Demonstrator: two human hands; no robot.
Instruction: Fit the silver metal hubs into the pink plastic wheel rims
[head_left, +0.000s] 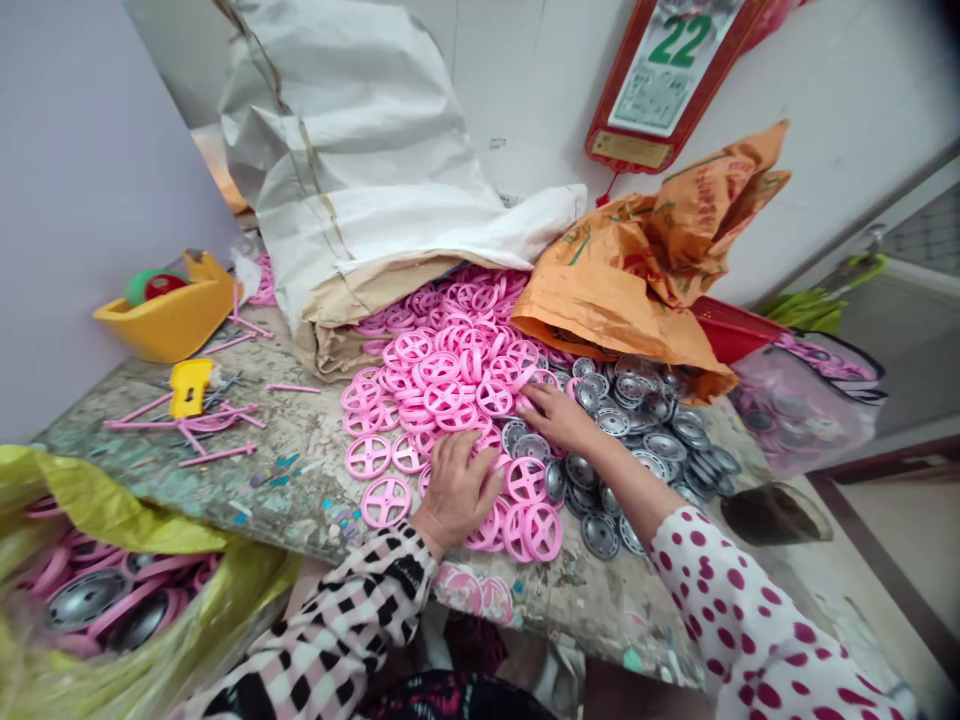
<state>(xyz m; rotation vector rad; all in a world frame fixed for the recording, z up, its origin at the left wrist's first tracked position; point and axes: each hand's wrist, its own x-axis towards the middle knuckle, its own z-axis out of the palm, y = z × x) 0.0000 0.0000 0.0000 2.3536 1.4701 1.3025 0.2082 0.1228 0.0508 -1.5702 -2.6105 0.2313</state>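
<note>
A heap of pink plastic wheel rings (pixel 442 370), each with spokes, spreads over the middle of the worktable (pixel 300 500). Against its right side lies a pile of silver-grey hubcap-like discs (pixel 645 430). My left hand (pixel 459 490) rests palm down on the near part of the pink rings, fingers bent and thumb apart; what lies under the palm is hidden. Farther back, my right hand (pixel 561 418) reaches across the border between rings and discs. Its fingers stretch out and touch pink rings, with their tips partly hidden.
A white sack (pixel 375 150) and an orange sack (pixel 622 280) lie behind the piles. Pink sticks (pixel 217 455), a yellow piece (pixel 190 387) and a yellow container (pixel 161 320) are at left. A yellow-green bag (pixel 247 600) holds assembled wheels. A dark oval dish (pixel 776 513) sits right.
</note>
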